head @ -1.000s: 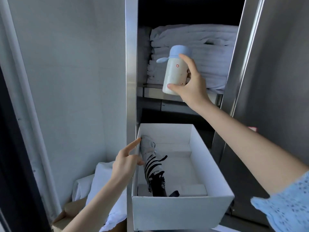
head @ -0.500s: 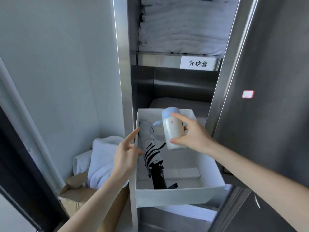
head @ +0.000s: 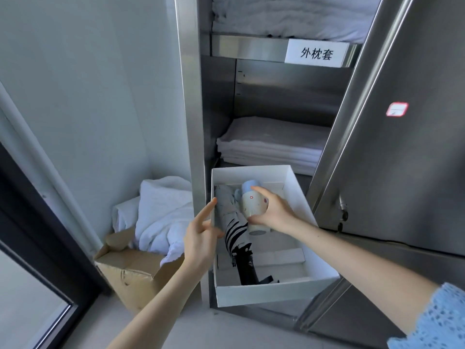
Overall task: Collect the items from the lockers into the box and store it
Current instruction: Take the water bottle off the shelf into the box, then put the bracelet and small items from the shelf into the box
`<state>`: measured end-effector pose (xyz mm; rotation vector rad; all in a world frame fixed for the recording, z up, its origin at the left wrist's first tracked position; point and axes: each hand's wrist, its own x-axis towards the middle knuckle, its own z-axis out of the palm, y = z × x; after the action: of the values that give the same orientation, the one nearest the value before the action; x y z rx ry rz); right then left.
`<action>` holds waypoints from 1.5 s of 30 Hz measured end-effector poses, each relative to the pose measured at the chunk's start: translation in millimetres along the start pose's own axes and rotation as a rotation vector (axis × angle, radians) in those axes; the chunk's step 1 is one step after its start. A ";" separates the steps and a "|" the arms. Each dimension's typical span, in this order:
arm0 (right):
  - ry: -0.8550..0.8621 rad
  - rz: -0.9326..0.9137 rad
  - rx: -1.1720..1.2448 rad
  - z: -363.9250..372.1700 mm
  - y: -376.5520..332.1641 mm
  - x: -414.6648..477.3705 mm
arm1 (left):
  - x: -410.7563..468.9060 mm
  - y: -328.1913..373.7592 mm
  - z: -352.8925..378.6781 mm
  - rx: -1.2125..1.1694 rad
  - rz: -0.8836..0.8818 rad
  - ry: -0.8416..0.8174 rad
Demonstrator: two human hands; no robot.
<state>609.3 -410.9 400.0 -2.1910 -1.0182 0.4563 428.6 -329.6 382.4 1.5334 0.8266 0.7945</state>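
Observation:
A white open box [head: 266, 292] sticks out of the steel locker [head: 191, 102] at its low shelf. Inside lies a folded umbrella [head: 234, 233], grey and striped with a black handle end. My right hand [head: 273, 212] grips a white bottle [head: 253, 210] with a pale blue cap, tilted and low inside the box beside the umbrella. My left hand [head: 201, 235] holds the box's left wall, thumb inside and forefinger stretched along the rim.
Folded white linen [head: 271, 144] lies on the shelf behind the box, more on the shelf above a paper label [head: 316, 53]. The open steel locker door [head: 402, 122] stands at right. A cardboard carton [head: 130, 270] with white cloth sits on the floor at left, beside a dark door frame.
My right hand has carried the bottle from the upper shelf down into the box, beside the umbrella. My view has tipped downward. The left hand stays on the box's left wall.

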 end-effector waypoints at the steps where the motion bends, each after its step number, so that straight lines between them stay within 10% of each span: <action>1: 0.012 -0.007 -0.030 3.9 1.5 -0.1 | -0.5 -1.1 0.6 -0.007 0.003 -0.005; 8: -0.153 -0.053 -0.192 -5.3 2.9 -11.2 | -0.6 -5.5 -0.2 -0.043 0.002 -0.037; 14: 0.373 -0.332 -0.407 -48.4 25.3 -53.2 | -2.2 -6.6 -3.0 -0.046 -0.019 -0.041; 22: -0.049 -0.021 0.316 -38.2 51.5 -90.7 | -7.4 -9.3 -4.9 0.068 -0.015 -0.053; 45: 0.596 0.376 0.393 67.9 -26.2 -290.1 | -49.5 -18.2 -63.1 0.245 0.143 -0.704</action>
<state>373.6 -593.7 379.1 -1.9660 -0.1767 0.1256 347.9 -337.7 369.2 1.9333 0.2953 0.2082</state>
